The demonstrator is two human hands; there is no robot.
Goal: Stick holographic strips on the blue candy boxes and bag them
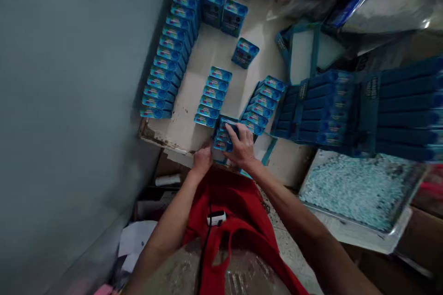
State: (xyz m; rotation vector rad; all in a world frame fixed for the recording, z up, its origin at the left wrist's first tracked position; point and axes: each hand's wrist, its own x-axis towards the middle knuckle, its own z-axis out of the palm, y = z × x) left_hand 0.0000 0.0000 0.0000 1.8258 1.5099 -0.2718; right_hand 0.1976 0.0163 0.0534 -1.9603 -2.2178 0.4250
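Observation:
My right hand is closed over a few small blue boxes near the table's front edge. Its thumb and fingers press on them from above and the right side. The boxes sit in a shallow open carton, partly covered by my hands. At the carton's left side my left hand is curled, its fingertips hidden, and it seems to grip the carton's edge. Just beyond my hands stands a short row of similar blue boxes. Another leaning row of blue boxes is to the right of it.
A long row of blue boxes lines the table's left edge by the wall. One blue box stands alone. Stacked blue cartons lie on the right, above a metal tray of pale blue pieces. Plastic bags fill the back right.

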